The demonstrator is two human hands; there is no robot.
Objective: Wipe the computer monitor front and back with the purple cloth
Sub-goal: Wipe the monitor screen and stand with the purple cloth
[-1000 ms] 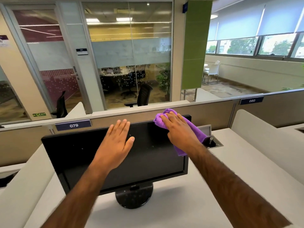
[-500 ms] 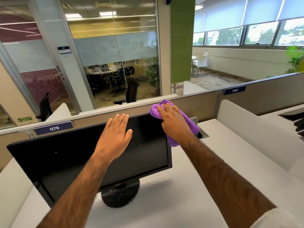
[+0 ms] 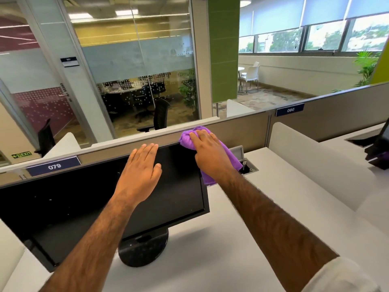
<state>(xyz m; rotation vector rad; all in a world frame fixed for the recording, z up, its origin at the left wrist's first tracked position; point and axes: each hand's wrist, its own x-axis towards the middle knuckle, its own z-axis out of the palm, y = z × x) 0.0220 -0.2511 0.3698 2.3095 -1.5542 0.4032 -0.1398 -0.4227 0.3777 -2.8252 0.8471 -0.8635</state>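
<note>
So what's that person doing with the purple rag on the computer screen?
Someone is cleaning a computer monitor on a white desk. The right hand presses a purple cloth flat against the top right corner. The left hand lies flat on the dark screen near the top edge, probably steadying it. The back is out of sight, so I can't tell if it's wiped.

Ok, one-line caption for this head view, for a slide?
The right hand presses the cloth on the monitor at its top right corner; the left hand lies flat on its front.
</note>
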